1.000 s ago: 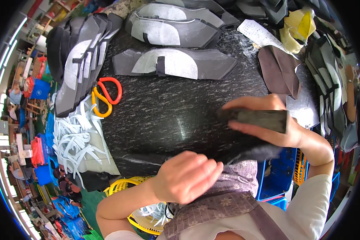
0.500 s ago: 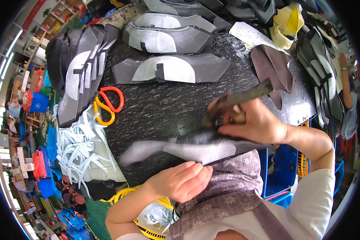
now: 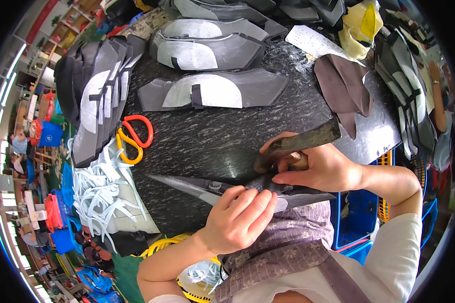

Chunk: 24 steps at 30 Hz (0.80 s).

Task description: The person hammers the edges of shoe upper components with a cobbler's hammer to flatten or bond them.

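My right hand (image 3: 331, 164) is closed round a shoemaker's hammer (image 3: 308, 140) with a dark, curved metal head. The hammer's rounded end is low over a black and grey shoe upper piece (image 3: 294, 201) with a pale patch; whether they touch I cannot tell. My left hand (image 3: 240, 219) grips that piece by its middle, fingers over the upper edge. The piece stands tilted on edge at the near side of the dark table (image 3: 202, 144), partly hidden by both hands. Beyond it lies a flat grey upper piece (image 3: 260, 91) with a white patch and a black tab.
Scissors (image 3: 131, 141) with red and yellow handles lie at the left, by white strips (image 3: 101, 189). Stacked upper pieces (image 3: 93, 96) stand behind them. A brown leather piece (image 3: 338, 81) lies at the right. Below the table are a blue crate (image 3: 356, 217) and a yellow basket (image 3: 192, 293).
The upper piece has turned from lying face up to standing more on its edge. My left hand has moved up onto it. The hammer has come down slightly and is less blurred.
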Each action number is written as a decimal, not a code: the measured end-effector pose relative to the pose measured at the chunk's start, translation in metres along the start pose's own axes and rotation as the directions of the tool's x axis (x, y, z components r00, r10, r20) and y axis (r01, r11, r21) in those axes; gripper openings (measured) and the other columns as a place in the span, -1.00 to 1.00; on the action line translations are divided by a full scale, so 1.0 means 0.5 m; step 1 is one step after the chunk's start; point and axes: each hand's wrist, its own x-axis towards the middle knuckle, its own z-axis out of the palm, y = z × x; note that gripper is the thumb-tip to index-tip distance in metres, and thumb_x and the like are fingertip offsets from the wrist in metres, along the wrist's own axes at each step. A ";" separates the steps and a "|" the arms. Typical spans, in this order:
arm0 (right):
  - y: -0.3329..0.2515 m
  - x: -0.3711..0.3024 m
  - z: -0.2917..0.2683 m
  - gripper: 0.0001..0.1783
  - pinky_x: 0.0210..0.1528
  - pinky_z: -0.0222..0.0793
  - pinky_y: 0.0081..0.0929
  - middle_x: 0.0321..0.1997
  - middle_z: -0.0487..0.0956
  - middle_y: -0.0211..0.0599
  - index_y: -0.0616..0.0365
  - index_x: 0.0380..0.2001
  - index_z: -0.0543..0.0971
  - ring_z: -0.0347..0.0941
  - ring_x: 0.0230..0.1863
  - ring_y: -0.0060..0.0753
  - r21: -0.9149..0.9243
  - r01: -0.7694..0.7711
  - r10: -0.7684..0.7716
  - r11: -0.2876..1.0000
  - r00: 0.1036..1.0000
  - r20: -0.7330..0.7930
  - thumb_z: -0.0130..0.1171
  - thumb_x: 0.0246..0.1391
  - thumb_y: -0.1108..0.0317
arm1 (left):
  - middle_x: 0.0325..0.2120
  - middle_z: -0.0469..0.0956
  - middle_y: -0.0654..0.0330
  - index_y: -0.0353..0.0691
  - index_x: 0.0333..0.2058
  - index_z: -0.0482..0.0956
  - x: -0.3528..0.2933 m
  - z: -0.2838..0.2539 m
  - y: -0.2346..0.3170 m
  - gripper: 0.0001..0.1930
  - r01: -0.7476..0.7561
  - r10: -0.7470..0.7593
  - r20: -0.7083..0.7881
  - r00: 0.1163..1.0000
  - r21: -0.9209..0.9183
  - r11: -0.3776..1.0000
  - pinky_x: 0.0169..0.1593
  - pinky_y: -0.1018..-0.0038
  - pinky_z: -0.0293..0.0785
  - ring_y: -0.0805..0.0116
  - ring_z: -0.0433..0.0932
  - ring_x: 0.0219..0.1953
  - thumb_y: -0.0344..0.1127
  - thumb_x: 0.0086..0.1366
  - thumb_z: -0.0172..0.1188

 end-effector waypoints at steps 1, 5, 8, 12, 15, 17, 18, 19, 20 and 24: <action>-0.001 0.000 0.000 -0.48 -0.20 0.46 -0.59 -0.19 0.58 -0.40 0.15 0.10 0.50 0.47 -0.27 -0.67 -0.068 0.002 -0.001 0.998 1.000 0.014 0.38 0.03 0.51 | -0.37 0.56 0.16 -0.32 -0.28 0.69 0.004 -0.005 0.003 -0.73 -0.008 0.009 0.034 0.999 -0.011 1.000 -0.30 0.34 0.48 0.25 0.51 -0.39 -0.43 -0.04 0.38; 0.016 0.011 0.011 -0.68 -0.34 0.38 -0.45 -0.43 0.50 -0.31 0.23 -0.18 0.51 0.44 -0.39 -0.45 -0.057 0.082 -0.082 0.995 0.997 -0.008 0.35 -0.01 0.47 | -0.38 0.57 0.14 -0.35 -0.34 0.68 0.008 -0.010 0.014 -0.77 -0.072 0.069 0.088 0.994 0.031 0.997 -0.33 0.39 0.50 0.26 0.52 -0.38 -0.46 -0.05 0.27; 0.024 0.010 0.015 -0.67 -0.37 0.37 -0.37 -0.48 0.51 -0.24 0.24 -0.22 0.48 0.46 -0.45 -0.31 -0.065 0.131 -0.130 0.989 0.991 0.018 0.38 -0.04 0.43 | -0.37 0.57 0.15 -0.33 -0.35 0.67 0.009 -0.023 0.020 -0.82 -0.159 0.149 0.121 0.981 0.081 0.984 -0.33 0.40 0.50 0.31 0.52 -0.38 -0.43 0.02 0.26; 0.028 0.003 0.016 -0.65 -0.36 0.42 -0.31 -0.52 0.56 -0.22 0.26 -0.28 0.51 0.52 -0.46 -0.14 -0.098 0.125 -0.116 0.987 0.989 0.096 0.41 -0.05 0.31 | -0.36 0.57 0.18 -0.31 -0.33 0.67 0.017 -0.040 0.026 -0.85 -0.260 0.248 0.141 0.959 0.081 0.962 -0.36 0.41 0.51 0.33 0.52 -0.42 -0.39 0.13 0.27; 0.002 -0.010 -0.009 -0.66 -0.29 0.50 -0.32 -0.36 0.61 -0.22 0.25 -0.30 0.56 0.59 -0.37 -0.15 -0.205 0.188 -0.177 0.961 0.982 0.072 0.42 -0.03 0.25 | -0.37 0.54 0.16 -0.28 -0.30 0.63 0.020 -0.052 0.040 -0.82 0.012 0.005 0.106 0.994 -0.160 0.987 -0.36 0.40 0.53 0.29 0.55 -0.41 -0.49 0.08 0.36; -0.015 -0.019 -0.033 -0.69 -0.23 0.54 -0.37 -0.17 0.63 -0.19 0.24 -0.22 0.60 0.63 -0.29 -0.18 -0.246 0.197 -0.203 0.949 0.979 0.000 0.39 0.03 0.28 | -0.37 0.54 0.14 -0.29 -0.32 0.62 0.051 -0.086 0.045 -0.83 0.179 -0.126 0.173 0.977 -0.336 0.925 -0.35 0.41 0.53 0.28 0.55 -0.41 -0.52 0.08 0.36; 0.008 -0.022 -0.053 -0.70 -0.25 0.56 -0.39 -0.18 0.64 -0.19 0.23 -0.14 0.60 0.64 -0.29 -0.22 -0.405 0.410 -0.481 0.817 0.872 -0.087 0.36 0.05 0.38 | -0.37 0.55 0.12 -0.29 -0.33 0.60 0.065 -0.093 0.037 -0.84 0.334 -0.231 0.261 0.937 -0.489 0.806 -0.34 0.42 0.53 0.26 0.56 -0.41 -0.54 0.09 0.36; 0.007 -0.025 -0.070 -0.67 -0.27 0.56 -0.40 -0.21 0.64 -0.19 0.22 -0.10 0.59 0.64 -0.30 -0.25 -0.481 0.384 -0.507 0.788 0.848 -0.154 0.36 0.04 0.41 | -0.40 0.54 0.11 -0.31 -0.33 0.58 0.069 -0.073 0.004 -0.88 0.437 -0.264 0.359 0.895 -0.593 0.676 -0.33 0.44 0.52 0.27 0.56 -0.42 -0.52 0.15 0.34; -0.005 -0.030 -0.088 -0.64 -0.29 0.56 -0.41 -0.24 0.65 -0.19 0.20 -0.06 0.59 0.64 -0.32 -0.28 -0.556 0.348 -0.536 0.755 0.816 -0.217 0.35 0.04 0.45 | -0.43 0.52 0.15 -0.32 -0.34 0.58 0.070 -0.044 -0.026 -0.88 0.623 -0.362 0.511 0.780 -0.578 0.527 -0.32 0.46 0.50 0.31 0.55 -0.42 -0.51 0.15 0.33; -0.045 -0.068 -0.102 -0.58 -0.27 0.50 -0.50 -0.23 0.69 -0.25 0.07 -0.06 0.62 0.66 -0.28 -0.36 -0.691 0.145 -0.457 0.708 0.840 -0.293 0.40 -0.06 0.48 | -0.44 0.52 0.19 -0.29 -0.32 0.62 0.069 0.019 -0.082 -0.87 0.611 -0.464 0.419 0.781 -0.357 0.706 -0.34 0.44 0.48 0.31 0.55 -0.42 -0.52 0.12 0.32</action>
